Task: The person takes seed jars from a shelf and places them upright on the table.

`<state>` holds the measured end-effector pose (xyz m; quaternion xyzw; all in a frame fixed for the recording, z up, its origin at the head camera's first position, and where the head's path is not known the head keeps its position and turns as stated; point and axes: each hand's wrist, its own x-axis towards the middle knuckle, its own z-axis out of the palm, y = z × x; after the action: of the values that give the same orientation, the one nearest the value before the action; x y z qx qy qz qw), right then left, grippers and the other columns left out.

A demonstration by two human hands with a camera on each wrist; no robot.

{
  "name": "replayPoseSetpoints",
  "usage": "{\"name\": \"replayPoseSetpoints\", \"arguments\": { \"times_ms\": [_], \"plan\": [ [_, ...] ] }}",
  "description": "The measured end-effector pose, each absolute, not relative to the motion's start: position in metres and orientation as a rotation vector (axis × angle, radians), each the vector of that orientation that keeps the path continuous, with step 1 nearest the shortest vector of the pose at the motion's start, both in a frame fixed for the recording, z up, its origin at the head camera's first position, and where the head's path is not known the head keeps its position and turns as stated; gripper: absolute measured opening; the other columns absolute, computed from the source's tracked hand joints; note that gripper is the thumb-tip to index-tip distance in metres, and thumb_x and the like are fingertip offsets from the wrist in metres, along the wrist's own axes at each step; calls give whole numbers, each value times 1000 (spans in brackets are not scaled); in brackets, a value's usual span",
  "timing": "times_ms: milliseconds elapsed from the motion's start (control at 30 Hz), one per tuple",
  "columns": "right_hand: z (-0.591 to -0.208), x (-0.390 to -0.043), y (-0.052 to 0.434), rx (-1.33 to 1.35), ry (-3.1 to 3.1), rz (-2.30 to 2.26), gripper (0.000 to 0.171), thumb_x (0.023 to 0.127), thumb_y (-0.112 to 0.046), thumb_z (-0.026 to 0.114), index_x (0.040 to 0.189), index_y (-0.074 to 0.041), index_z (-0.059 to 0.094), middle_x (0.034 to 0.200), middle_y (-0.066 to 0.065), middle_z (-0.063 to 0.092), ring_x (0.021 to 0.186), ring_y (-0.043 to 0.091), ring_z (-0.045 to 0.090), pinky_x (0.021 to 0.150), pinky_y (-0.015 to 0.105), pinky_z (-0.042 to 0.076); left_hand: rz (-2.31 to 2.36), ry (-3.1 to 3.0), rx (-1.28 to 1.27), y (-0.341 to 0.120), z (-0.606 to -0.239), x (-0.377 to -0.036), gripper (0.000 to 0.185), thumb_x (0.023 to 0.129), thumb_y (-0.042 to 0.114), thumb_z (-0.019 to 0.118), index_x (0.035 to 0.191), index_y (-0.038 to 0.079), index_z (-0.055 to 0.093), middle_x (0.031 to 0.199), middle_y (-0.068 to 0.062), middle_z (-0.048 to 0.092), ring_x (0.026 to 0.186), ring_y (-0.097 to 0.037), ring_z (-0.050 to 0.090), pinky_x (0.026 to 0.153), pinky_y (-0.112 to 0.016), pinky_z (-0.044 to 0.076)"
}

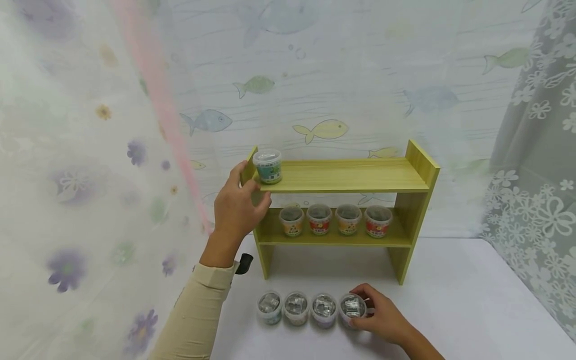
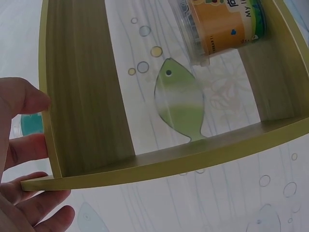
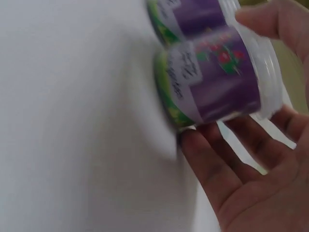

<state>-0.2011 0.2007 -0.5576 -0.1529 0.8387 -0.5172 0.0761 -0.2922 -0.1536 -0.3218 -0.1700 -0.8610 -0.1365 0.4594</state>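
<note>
Right hand (image 1: 382, 317) grips one of four table cups (image 1: 353, 308); shelf (image 1: 346, 176) holds five.

I am reading only "MY" in white letters on the orange cup (image 2: 224, 24) standing in the shelf (image 2: 91, 96), next to a Chinese character cut off at the edge. The print on the purple cup (image 3: 217, 77) is blurring past reading, and the other cups' labels are showing too small.
</note>
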Motion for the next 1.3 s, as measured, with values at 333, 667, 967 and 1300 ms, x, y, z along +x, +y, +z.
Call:
{"name": "replayPoseSetpoints", "arguments": {
  "times_ms": [333, 667, 967, 1300],
  "plan": [
    [-559, -203, 200, -400, 2465, -1591, 57, 77, -22, 90, 124, -12, 60, 127, 10, 66, 108, 24, 67, 81, 27, 55, -338, -2099, -430, -155, -320, -293, 25, 88, 35, 76, 87, 10, 73, 149, -16, 55, 71, -32, 66, 56, -44, 53],
    [-562, -199, 200, -389, 2448, -1599, 58, 77, -21, 90, 125, -11, 59, 125, 11, 65, 106, 25, 66, 81, 27, 55, -349, -2116, -420, -156, -326, -293, 23, 87, 33, 78, 86, 11, 73, 150, -16, 55, 72, -31, 66, 56, -43, 52],
    [-560, -199, 201, -410, 2446, -1608, 58, 77, -20, 89, 126, -10, 58, 125, 12, 65, 106, 26, 67, 82, 26, 55, -348, -2120, -414, -155, -325, -294, 23, 87, 33, 78, 86, 10, 73, 150, -16, 55, 68, -31, 64, 55, -43, 52],
    [-563, -200, 201, -387, 2447, -1613, 61, 77, -21, 90, 128, -11, 58, 126, 12, 65, 106, 25, 66, 83, 26, 54, -353, -2117, -416, -154, -324, -294, 24, 88, 34, 76, 86, 10, 72, 150, -15, 55, 68, -31, 64, 55, -43, 51]
  ]
}}
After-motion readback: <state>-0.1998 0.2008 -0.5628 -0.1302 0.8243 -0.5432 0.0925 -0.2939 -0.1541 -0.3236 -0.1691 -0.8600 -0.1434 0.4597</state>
